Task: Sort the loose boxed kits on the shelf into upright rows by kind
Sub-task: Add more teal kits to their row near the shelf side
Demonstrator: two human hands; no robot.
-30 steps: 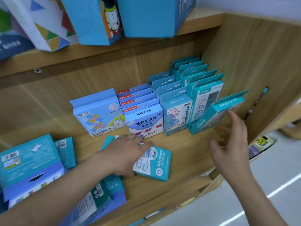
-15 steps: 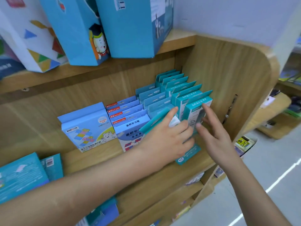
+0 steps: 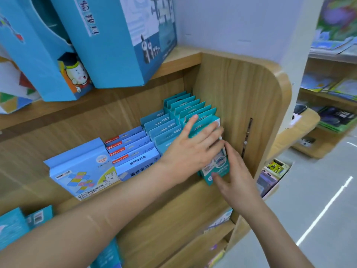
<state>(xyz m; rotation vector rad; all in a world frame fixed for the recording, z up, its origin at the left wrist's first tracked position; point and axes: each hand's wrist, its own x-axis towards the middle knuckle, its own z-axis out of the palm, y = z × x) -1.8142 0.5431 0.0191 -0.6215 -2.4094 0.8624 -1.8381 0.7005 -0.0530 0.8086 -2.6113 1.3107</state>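
A teal boxed kit [image 3: 219,167] stands upright at the front of the rightmost teal row [image 3: 193,105], close to the wooden side panel. My left hand [image 3: 191,151] lies across its front, fingers spread, pressing it back against the row. My right hand [image 3: 235,176] grips its lower right corner, thumb on the front. To the left stand a row of lighter blue kits [image 3: 162,128], a row of red-labelled blue kits [image 3: 129,149] and a wide light blue box [image 3: 81,171]. Loose teal boxes [image 3: 13,225] lie at the lower left.
The wooden side panel [image 3: 241,105] bounds the shelf on the right, with a slot in it. Large blue boxes [image 3: 116,39] stand on the shelf above. Bare shelf board [image 3: 154,213] lies in front of the rows. More shelves with books stand at the far right.
My left hand lifted a flat teal kit from the shelf board and carried it right to the front of the teal row. My right hand shifted onto its lower corner.
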